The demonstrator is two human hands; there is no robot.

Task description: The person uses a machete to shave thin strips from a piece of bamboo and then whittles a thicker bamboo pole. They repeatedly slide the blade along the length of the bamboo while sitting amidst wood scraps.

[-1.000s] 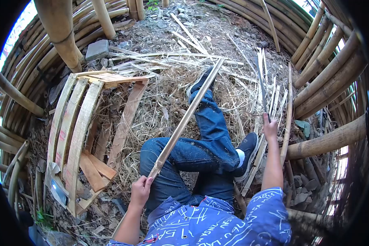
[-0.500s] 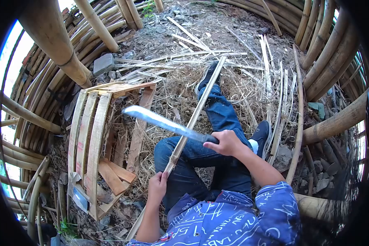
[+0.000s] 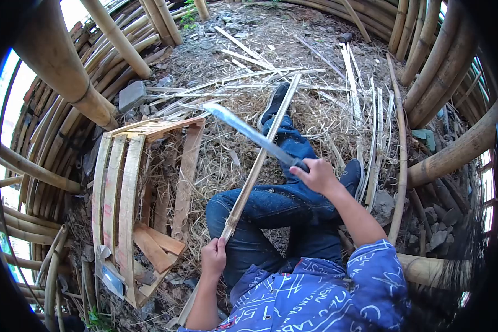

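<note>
A long split bamboo strip (image 3: pixel 253 175) runs from my lap up and away to the right, lying across my bent leg. My left hand (image 3: pixel 213 257) is closed round its near end, with a rough node just above the fist. My right hand (image 3: pixel 317 176) grips the dark handle of a machete (image 3: pixel 243 130). The long blade points up and left, crossing over the strip about halfway along it. Where blade and strip overlap, the edge is right at the bamboo.
At left stands a slatted wooden crate (image 3: pixel 128 210) with loose boards in it. Bamboo shavings and split strips (image 3: pixel 377 144) litter the ground. Thick bamboo poles (image 3: pixel 454 150) rise on both sides, and a grey block (image 3: pixel 132 96) sits beyond the crate.
My right hand and the machete have moved forward along the strip, away from my body, and slightly right. My left hand keeps its hold on the near end.
</note>
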